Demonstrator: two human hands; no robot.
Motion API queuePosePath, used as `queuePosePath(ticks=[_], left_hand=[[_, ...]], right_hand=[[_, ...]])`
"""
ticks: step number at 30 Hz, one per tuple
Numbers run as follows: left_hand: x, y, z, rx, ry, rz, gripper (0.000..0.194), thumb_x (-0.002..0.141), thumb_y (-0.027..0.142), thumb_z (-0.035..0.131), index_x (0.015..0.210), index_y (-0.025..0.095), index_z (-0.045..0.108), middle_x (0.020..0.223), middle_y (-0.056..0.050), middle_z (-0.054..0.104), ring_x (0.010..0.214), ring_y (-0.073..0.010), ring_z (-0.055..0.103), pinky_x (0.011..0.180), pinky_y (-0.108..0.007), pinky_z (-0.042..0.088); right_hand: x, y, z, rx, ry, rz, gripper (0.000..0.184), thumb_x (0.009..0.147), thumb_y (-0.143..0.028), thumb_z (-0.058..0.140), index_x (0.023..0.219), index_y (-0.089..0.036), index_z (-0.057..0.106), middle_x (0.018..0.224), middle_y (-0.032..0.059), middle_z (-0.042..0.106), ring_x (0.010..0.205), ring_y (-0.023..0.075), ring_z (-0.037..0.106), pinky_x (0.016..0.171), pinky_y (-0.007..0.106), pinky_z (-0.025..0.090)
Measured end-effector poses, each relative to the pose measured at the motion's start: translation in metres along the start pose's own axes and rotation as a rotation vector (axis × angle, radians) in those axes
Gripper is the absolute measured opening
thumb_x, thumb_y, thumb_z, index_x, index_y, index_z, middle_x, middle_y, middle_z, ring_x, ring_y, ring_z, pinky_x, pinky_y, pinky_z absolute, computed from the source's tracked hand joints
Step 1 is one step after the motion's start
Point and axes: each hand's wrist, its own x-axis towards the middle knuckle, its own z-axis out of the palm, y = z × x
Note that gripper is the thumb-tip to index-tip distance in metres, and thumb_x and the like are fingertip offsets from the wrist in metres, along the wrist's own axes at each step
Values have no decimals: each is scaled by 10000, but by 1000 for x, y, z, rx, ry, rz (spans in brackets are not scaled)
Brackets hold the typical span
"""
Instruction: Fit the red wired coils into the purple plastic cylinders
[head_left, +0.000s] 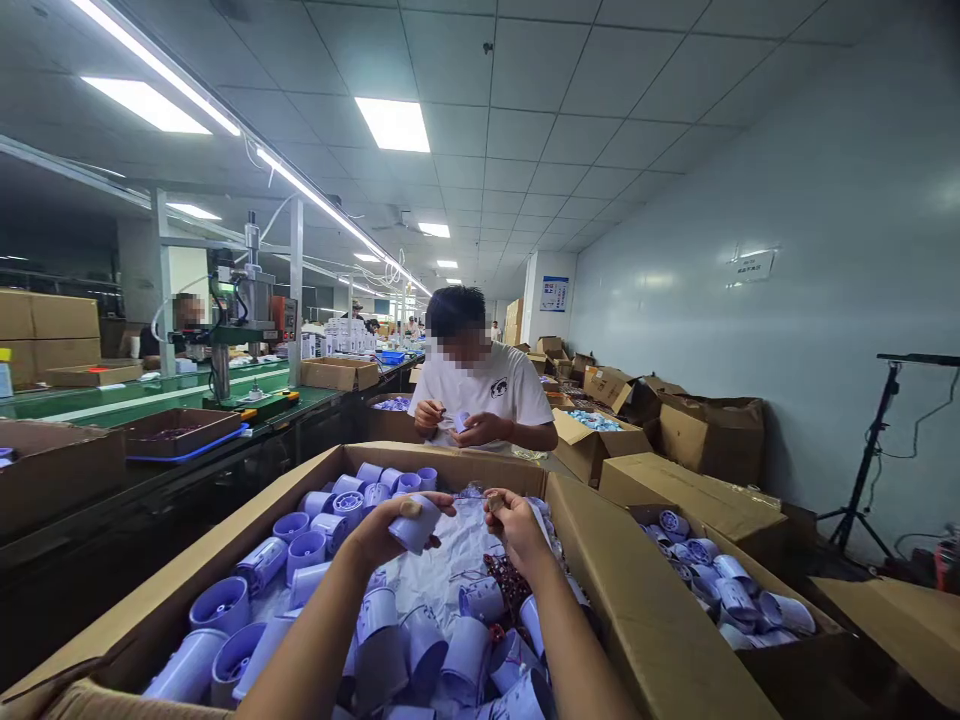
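Note:
My left hand [390, 528] is closed around a pale purple plastic cylinder [415, 527], held above a large open cardboard box [630, 600]. My right hand [517, 525] is pinched on a small part [493, 500] I cannot make out, close to the cylinder's right end, with thin wires running between them. The box below holds several more purple cylinders [315, 545], a sheet of white plastic lining [450, 560] and a pile of small dark red circuit parts [506, 580].
A co-worker in a white T-shirt [491, 395] sits across the box, handling a similar part. A second box with purple cylinders [720, 580] stands to the right. A green workbench with a press machine [240, 330] runs along the left. A tripod [870, 460] stands by the right wall.

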Motion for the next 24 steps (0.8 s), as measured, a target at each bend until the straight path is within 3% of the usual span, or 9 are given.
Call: queuePosePath(ticks=[3, 8, 11, 14, 17, 21, 24], left_hand=[[-1, 2, 0, -18, 11, 0, 482, 546, 318, 563, 979, 142, 679, 1010, -110, 651, 802, -204, 563, 643, -302, 491], [-2, 3, 4, -40, 30, -33, 551, 554, 322, 630, 1077, 148, 610, 1038, -98, 641, 653, -136, 554, 610, -287, 499], [0, -1, 6, 15, 179, -71, 725, 636, 377, 665, 1289, 210, 399, 968, -74, 630, 638, -126, 566, 591, -264, 483], [7, -12, 6, 214, 390, -59, 870, 633, 400, 719, 1343, 301, 227, 1006, -47, 557, 669, -132, 584, 573, -261, 471], [18, -23, 3, 476, 483, 90, 924, 522, 232, 769, 1302, 294, 278, 1008, -17, 508, 670, -122, 555, 604, -276, 467], [26, -27, -3, 743, 594, 338, 626, 480, 68, 702, 1063, 202, 518, 962, -11, 556, 889, -195, 553, 836, -356, 451], [27, -26, -4, 789, 680, 447, 524, 492, 52, 679, 980, 195, 553, 983, -17, 589, 962, -225, 563, 899, -398, 438]], right_hand=[[-3, -4, 2, 71, -48, 17, 313, 485, -327, 822, 681, -167, 638, 567, -38, 579, 457, 61, 460, 415, 180, 363], [-5, -9, 2, 183, -98, 39, 306, 508, -315, 827, 712, -168, 653, 609, -17, 600, 487, 74, 485, 421, 191, 387], [-6, -12, 0, 276, -35, 41, 338, 484, -295, 849, 732, -185, 648, 666, 0, 651, 538, 93, 557, 456, 193, 435], [-8, -15, 2, 303, 28, 6, 353, 466, -269, 864, 711, -207, 618, 706, -10, 677, 579, 101, 600, 505, 195, 472], [-15, -19, 10, 253, -20, -44, 344, 484, -271, 862, 707, -206, 608, 687, -21, 679, 571, 99, 604, 514, 194, 470], [-25, -23, 22, 111, -134, -109, 353, 496, -337, 859, 728, -196, 633, 659, -23, 676, 587, 107, 612, 526, 201, 461], [-31, -22, 27, -2, -207, -135, 343, 507, -368, 852, 705, -190, 637, 653, -14, 676, 596, 124, 617, 537, 225, 461]])
